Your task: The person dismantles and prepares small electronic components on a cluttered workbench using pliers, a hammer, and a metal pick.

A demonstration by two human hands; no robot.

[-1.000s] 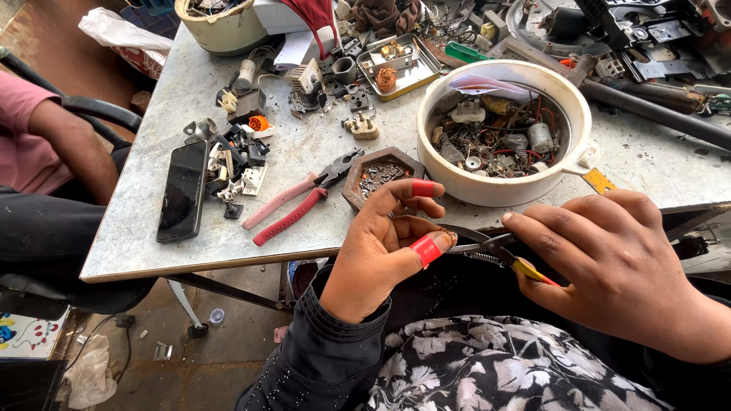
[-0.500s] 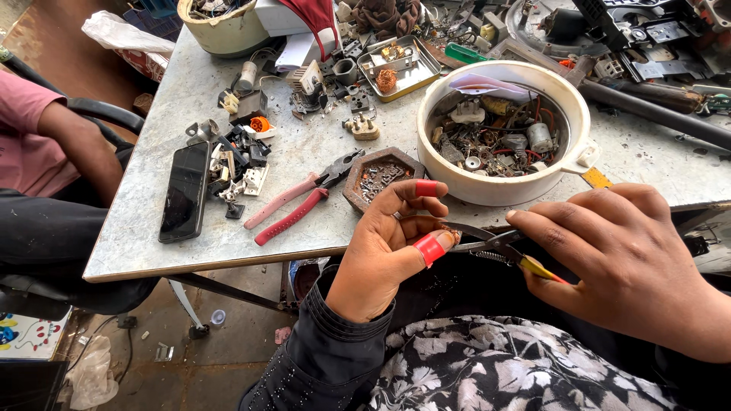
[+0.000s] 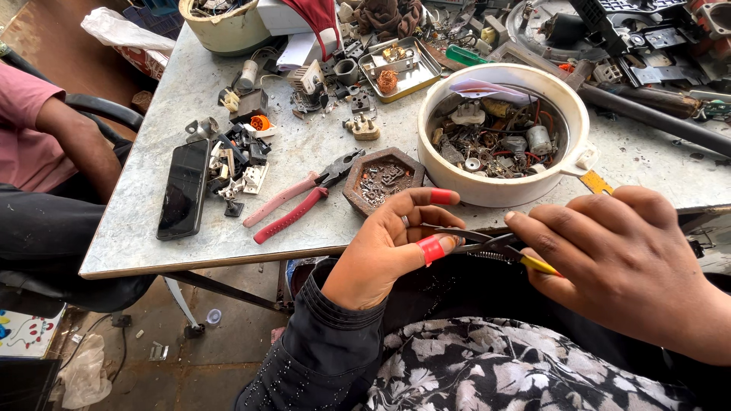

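My left hand (image 3: 392, 247), with red tape on two fingertips, pinches something small and dark at the jaws of a small pair of pliers (image 3: 495, 245), in front of the table edge above my lap. The pinched thing is too small to make out. My right hand (image 3: 617, 259) grips the pliers by their yellow handles. Just beyond my left hand on the table (image 3: 190, 251) sit a brown hexagonal dish (image 3: 381, 180) of small parts and a big white bowl (image 3: 502, 190) full of metal scraps and wires.
Red-handled pliers (image 3: 297, 202) lie left of the dish. A black phone (image 3: 183, 189) lies near the table's left edge beside several loose parts. A metal tray (image 3: 400, 67), another bowl (image 3: 225, 27) and machine parts crowd the far side. A person in pink (image 3: 38, 144) sits at left.
Both hands have stayed together at the table edge, drifting slightly right. My left fingers have shifted a little around the plier jaws.
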